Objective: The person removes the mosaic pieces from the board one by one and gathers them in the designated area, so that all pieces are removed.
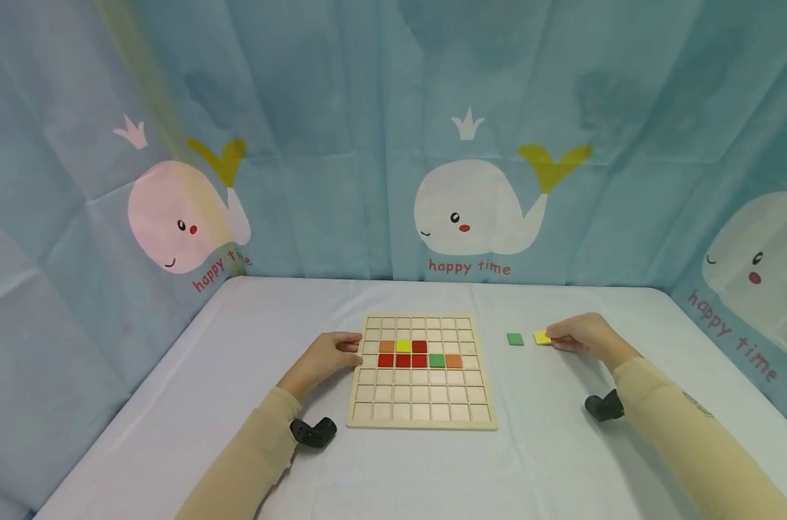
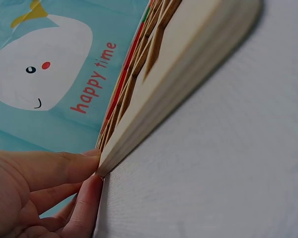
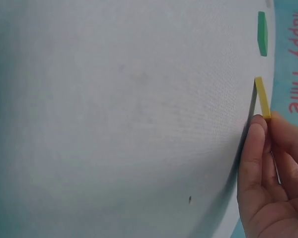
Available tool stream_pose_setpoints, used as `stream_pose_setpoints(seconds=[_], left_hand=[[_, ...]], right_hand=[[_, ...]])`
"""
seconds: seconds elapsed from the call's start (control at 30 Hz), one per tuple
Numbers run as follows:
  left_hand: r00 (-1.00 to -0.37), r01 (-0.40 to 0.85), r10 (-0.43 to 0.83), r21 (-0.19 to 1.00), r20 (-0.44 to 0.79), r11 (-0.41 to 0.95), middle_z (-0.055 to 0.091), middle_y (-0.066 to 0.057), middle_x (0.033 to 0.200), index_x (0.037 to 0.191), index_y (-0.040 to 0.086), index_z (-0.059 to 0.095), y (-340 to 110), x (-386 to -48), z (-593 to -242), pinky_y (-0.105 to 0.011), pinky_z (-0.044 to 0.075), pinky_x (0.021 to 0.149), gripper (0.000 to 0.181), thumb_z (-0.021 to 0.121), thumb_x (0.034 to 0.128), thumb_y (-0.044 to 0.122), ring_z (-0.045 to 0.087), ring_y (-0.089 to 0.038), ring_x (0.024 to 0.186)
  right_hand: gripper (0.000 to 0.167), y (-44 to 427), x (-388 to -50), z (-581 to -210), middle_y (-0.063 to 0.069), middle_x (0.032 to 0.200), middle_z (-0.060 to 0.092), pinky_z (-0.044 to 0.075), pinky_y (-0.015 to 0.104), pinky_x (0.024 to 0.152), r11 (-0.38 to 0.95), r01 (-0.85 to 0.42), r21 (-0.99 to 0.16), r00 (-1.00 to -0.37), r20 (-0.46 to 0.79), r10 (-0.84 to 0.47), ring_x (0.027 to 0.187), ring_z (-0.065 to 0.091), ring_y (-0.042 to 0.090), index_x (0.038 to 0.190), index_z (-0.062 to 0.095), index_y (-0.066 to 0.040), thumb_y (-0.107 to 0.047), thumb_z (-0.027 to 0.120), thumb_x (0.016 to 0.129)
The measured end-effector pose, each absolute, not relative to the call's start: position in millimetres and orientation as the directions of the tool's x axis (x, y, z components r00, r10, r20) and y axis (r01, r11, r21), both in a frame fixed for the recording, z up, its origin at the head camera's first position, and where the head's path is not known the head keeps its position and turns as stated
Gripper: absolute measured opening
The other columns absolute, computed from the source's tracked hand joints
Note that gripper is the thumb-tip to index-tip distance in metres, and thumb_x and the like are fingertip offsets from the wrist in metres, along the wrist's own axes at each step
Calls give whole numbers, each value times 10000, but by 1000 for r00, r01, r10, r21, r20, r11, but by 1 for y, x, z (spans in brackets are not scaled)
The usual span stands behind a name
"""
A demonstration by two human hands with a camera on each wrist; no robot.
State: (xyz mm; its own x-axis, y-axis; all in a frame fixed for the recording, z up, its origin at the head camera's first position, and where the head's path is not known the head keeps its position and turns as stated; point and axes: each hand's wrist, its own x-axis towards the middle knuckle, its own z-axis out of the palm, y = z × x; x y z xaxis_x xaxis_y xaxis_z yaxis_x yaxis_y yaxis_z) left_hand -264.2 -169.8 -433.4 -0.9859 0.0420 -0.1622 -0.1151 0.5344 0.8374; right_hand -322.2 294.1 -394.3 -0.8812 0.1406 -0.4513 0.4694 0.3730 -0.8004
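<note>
A wooden grid board [image 1: 421, 415] lies flat on the white table, with colored square tiles in two of its rows. The upper row has orange, yellow and dark red tiles; the lower has red ones, a green and an orange. My left hand [image 1: 324, 359] grips the board's left edge, thumb and fingers at its corner in the left wrist view. Off the board to the right, my right hand [image 1: 582, 337] pinches a yellow tile [image 3: 262, 99] by one end. That tile is tilted, its near end raised off the cloth. A loose green tile [image 1: 514, 339] lies just left of it.
White cloth covers the table [image 1: 406, 477]. A blue curtain [image 1: 341, 217] printed with whales hangs behind and along the sides. Black devices are strapped under both wrists, one at the left sleeve [image 1: 237, 455] and one at the right sleeve [image 1: 699, 426].
</note>
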Motion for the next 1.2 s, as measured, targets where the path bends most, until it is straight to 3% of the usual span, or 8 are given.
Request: stream_pose_setpoints(seconds=[0.3,0.63,0.93,1.2], left_hand=[[-985,-120,47,851,-166,511,673,-118,1137,1346,20,603,-169,-263,-434,-348,506,927,497,722,865,55,610,-210,1060],[-986,-118,38,847,-161,519,679,-114,1138,1346,28,607,-169,-263,-434,-362,505,941,495,723,866,60,615,-214,1066],[-987,-114,40,852,-156,511,685,-112,1121,1333,21,617,-168,-265,-438,-355,503,933,503,741,847,53,619,-207,1048],[-986,-117,38,840,-161,529,686,-106,1139,1341,38,614,-170,-265,-437,-382,494,966,498,738,862,79,619,-206,1071]], right_hand=[[473,299,-322,-393,-44,708,645,587,230,713,362,464,-808,-882,-458,109,646,652,48,1262,557,175,-4,734,862],[500,297,-326,-394,-11,713,633,580,215,685,415,484,-770,-873,-460,164,616,644,42,1268,535,178,-16,739,854],[390,297,-323,-394,-30,655,650,572,200,651,434,458,-776,-886,-437,153,596,644,31,1178,590,170,-5,726,858],[543,292,-330,-398,-31,627,663,556,190,624,510,475,-718,-877,-434,206,571,643,36,1276,520,185,-85,739,858]])
